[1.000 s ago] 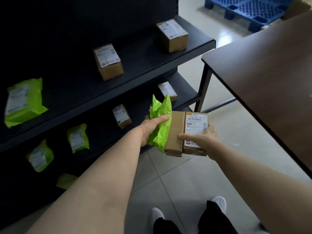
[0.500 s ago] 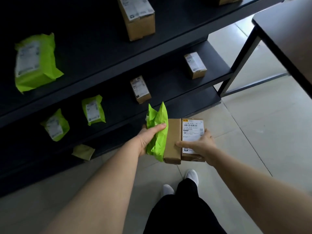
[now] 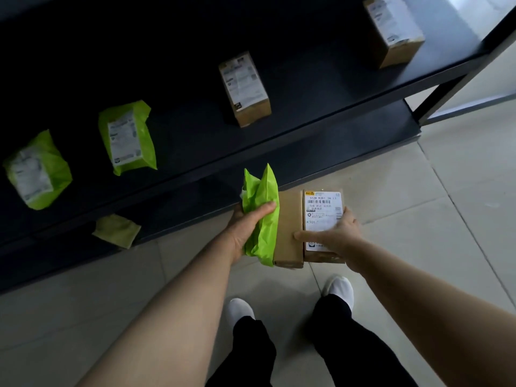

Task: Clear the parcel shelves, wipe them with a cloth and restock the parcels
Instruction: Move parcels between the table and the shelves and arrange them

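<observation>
In front of the shelves (image 3: 335, 148), arms outstretched, the left hand (image 3: 247, 229) grips a bag (image 3: 262, 208) and the right hand (image 3: 333, 237) clasps two boxes (image 3: 290, 219). All are pressed together, their long axes running 12 to 6 o'clock.

Blurred past reading — labels on bags (image 3: 128, 138) and box (image 3: 245, 88). Cut by the top edge: far box (image 3: 393, 32). Partly tucked under the shelf (image 3: 321, 101) — pale bag (image 3: 117, 230). Held box (image 3: 287, 227) label (image 3: 322, 208) half covered by right hand (image 3: 335, 238); small print illegible.

Your left hand (image 3: 245, 227) grips a lime-green plastic mailer (image 3: 261, 216); your right hand (image 3: 333, 237) holds two brown cardboard boxes (image 3: 290, 227), just before the black metal shelving (image 3: 307, 107).
</observation>
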